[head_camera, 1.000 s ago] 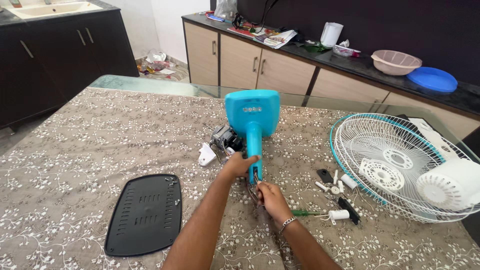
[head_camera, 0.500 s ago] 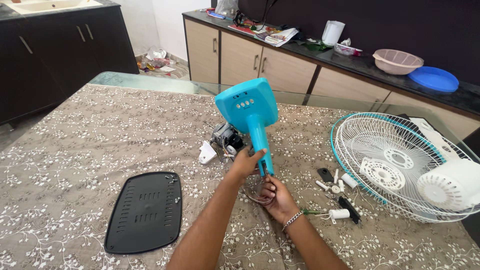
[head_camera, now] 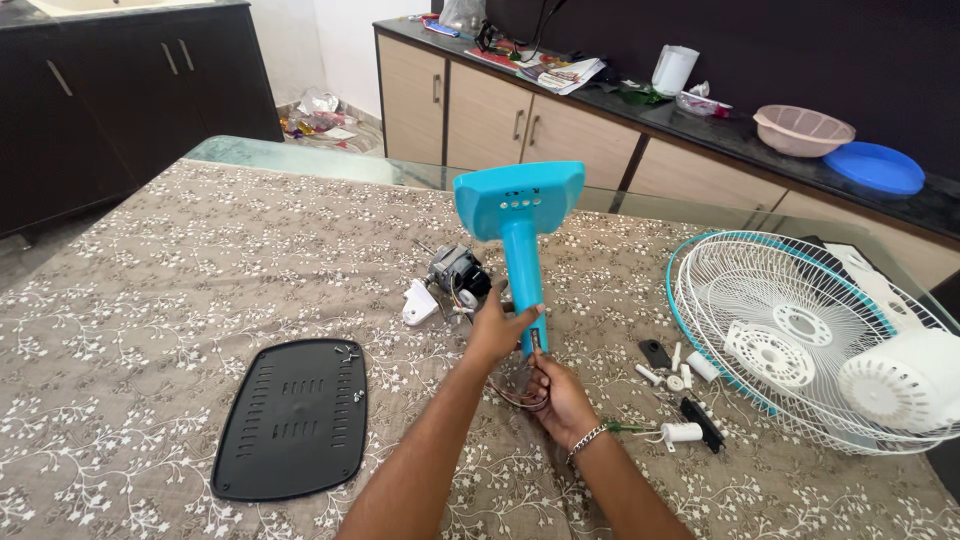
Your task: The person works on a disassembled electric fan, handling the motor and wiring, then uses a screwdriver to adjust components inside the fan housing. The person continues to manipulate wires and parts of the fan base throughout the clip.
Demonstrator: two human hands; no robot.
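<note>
Steadying blue fan stand [head_camera: 520,240] with left hand [head_camera: 497,328] wrapped; right hand [head_camera: 560,395] seemingly pinching wires [head_camera: 512,388] below.

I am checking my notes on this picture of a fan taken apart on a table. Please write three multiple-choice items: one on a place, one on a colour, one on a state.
1. Where does the black base plate lie?
A. left of the hands
B. on the counter
C. inside the fan grille

2. What colour is the fan stand?
A. red
B. turquoise blue
C. black

3. How is the stand held?
A. flat on the table
B. upright, lifted by the left hand
C. leaning on the grille

Answers:
1 A: it rests on the tablecloth to the left.
2 B: neck and head are blue.
3 B: the left hand grips the neck; the right hand holds wires below it.
</note>
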